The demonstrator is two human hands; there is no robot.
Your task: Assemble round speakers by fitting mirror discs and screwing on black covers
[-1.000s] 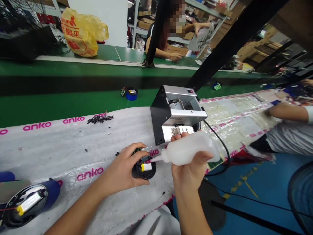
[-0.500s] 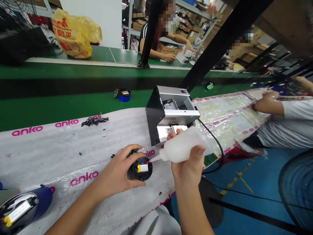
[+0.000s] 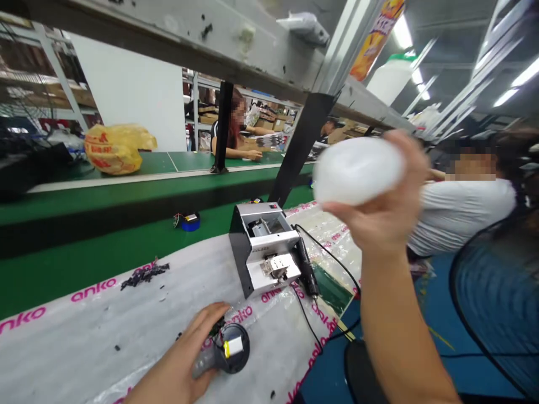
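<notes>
My left hand (image 3: 185, 356) is curled around a round black housing (image 3: 241, 363) on the sheeted bench. A small silver battery (image 3: 234, 346) with yellow tape sits in the housing's open face, and some wires and a green circuit board show beside my fingers. My right hand (image 3: 389, 207) is raised high on the right, closed around a white squeeze bottle (image 3: 357, 171). The bottle is smeared by motion, and its nozzle cannot be made out. It is well apart from the housing.
A silver and black bench machine (image 3: 265, 247) stands beyond my left hand, with a black electric screwdriver (image 3: 309, 272) at its right side. A blue-ringed part (image 3: 191, 223) lies on the green belt. Black scraps (image 3: 145, 275) are heaped at left. A shelf beam (image 3: 189, 42) crosses overhead.
My right hand has lifted the squeeze bottle up and away from the housing, toward the shelf. My left hand still holds the housing. The camera view has tilted upward.
</notes>
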